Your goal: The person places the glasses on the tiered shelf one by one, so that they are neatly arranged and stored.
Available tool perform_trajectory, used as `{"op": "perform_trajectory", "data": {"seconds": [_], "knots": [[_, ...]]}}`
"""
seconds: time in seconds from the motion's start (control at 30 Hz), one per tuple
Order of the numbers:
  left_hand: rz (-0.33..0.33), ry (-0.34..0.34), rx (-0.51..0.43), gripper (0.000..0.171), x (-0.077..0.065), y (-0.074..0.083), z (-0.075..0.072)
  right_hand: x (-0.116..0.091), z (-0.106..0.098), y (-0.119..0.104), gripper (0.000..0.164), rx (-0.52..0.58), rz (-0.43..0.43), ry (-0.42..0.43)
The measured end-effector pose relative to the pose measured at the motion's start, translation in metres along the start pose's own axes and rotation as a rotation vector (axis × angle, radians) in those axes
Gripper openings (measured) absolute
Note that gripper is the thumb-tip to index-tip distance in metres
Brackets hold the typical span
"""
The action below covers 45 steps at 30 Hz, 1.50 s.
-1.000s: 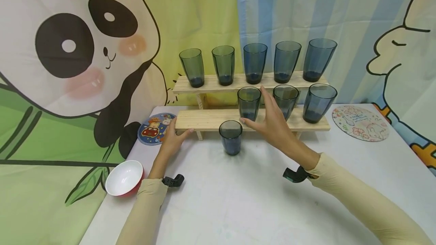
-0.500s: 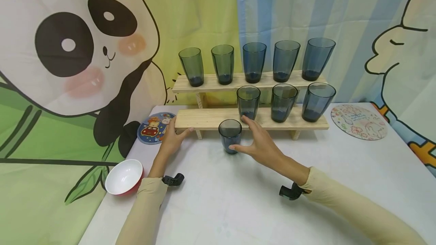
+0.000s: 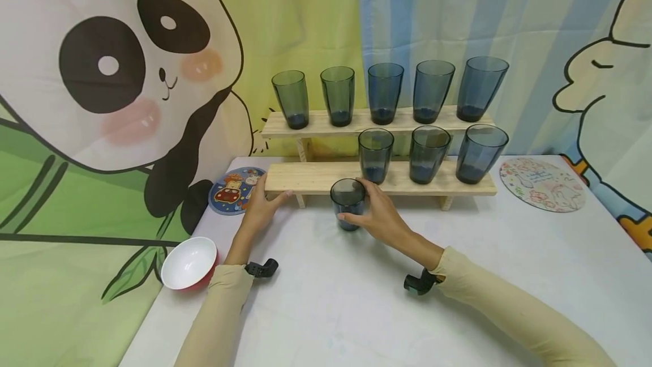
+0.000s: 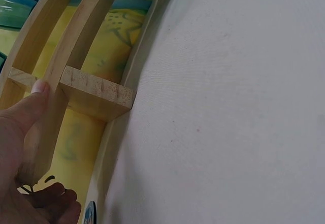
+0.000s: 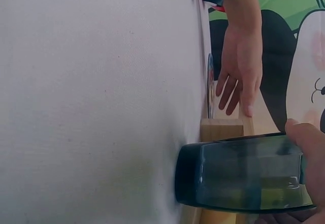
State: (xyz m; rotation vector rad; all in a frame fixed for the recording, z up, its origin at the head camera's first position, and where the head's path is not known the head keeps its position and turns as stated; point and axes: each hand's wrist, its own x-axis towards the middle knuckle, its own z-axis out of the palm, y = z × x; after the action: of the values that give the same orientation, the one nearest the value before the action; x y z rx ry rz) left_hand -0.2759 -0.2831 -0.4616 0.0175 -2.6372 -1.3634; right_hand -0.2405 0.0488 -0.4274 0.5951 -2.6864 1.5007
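My right hand [image 3: 381, 215] holds a smoky blue glass [image 3: 347, 201] that stands upright on the white table in front of the wooden shelf [image 3: 305, 177]. In the right wrist view its thumb lies along one side of the glass [image 5: 238, 173] near the rim, with fingers at the opposite side. At the left end of the lower board, my left hand [image 3: 260, 211] grips the wood. The left wrist view has that thumb on the board's front edge [image 4: 53, 89] and the fingers bent beside its end. Three similar glasses stand on the right part of the lower board, the nearest being one glass [image 3: 376, 154].
Several glasses line the upper board [image 3: 356, 120] in a row. A white bowl [image 3: 189, 263] with a red outside sits at the table's left edge. Round mats lie either side of the shelf: a blue one [image 3: 229, 194] and a floral one [image 3: 542, 184].
My right hand has come down and left from the glass on the lower board to the glass on the table and taken hold of it. The left hand stays on the shelf.
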Motion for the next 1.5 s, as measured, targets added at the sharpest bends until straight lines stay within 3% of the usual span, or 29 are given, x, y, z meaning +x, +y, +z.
{"op": "perform_trajectory", "data": {"seconds": [0.27, 0.77, 0.93, 1.1, 1.33, 1.5], "knots": [[-0.009, 0.003, 0.000, 0.098, -0.002, 0.001, 0.000, 0.001, 0.005, 0.007, 0.093, 0.085, -0.038, 0.024], [-0.005, -0.004, -0.016, 0.098, -0.003, 0.003, 0.000, -0.001, 0.006, 0.003, 0.089, 0.118, -0.065, 0.030], [-0.016, -0.005, -0.010, 0.100, -0.003, 0.003, 0.000, -0.002, 0.008, -0.013, 0.087, 0.142, -0.101, 0.003], [-0.015, -0.009, -0.013, 0.102, -0.001, 0.004, 0.001, 0.001, 0.006, -0.035, 0.091, 0.104, -0.086, 0.001], [0.006, -0.004, -0.007, 0.099, 0.000, 0.003, 0.001, 0.021, 0.003, -0.060, 0.089, 0.120, -0.136, -0.008], [0.004, -0.008, -0.010, 0.099, 0.000, 0.002, 0.000, 0.040, 0.002, -0.073, 0.097, 0.050, -0.132, 0.032]]}}
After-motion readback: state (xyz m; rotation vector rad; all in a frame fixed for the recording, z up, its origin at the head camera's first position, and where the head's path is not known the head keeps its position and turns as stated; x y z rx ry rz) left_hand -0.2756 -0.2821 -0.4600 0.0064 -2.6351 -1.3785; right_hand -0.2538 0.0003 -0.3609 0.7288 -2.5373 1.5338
